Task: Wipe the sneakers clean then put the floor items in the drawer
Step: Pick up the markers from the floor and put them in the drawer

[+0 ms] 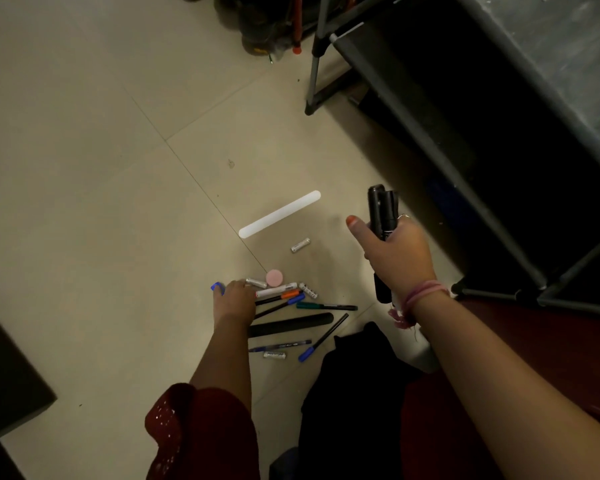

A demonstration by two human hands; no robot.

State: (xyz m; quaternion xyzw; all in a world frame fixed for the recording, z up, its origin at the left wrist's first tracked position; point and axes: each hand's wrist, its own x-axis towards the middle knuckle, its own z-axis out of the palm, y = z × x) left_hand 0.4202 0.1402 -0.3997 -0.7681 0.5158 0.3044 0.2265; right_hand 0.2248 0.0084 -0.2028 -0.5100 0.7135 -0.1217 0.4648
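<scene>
Pens (pixel 284 301) and batteries (pixel 300 244) are lying scattered on the floor (pixel 101 168) at lower centre of the frame, with a white strip (pixel 279 214) just above them, a pink disc (pixel 274 277) among them and a black strip (pixel 291 325) below. Right hand (pixel 400 252) is hovering at centre right, fingers curling round a bundle of black markers (pixel 381 211), thumb sticking out. Left hand (pixel 234 299) is reaching down onto the pile's left edge, pinching something blue (pixel 218 287); whether it is a cap or a pen I cannot tell. Drawer (pixel 465 116) is probably the dark open compartment at upper right, though that is a guess. Sneakers are not showing. Risks from here: the full right hand is looking crowded, so adding more could be spilling markers; round batteries could be rolling away if nudged; 1 stray battery near the white strip could be getting overlooked.
</scene>
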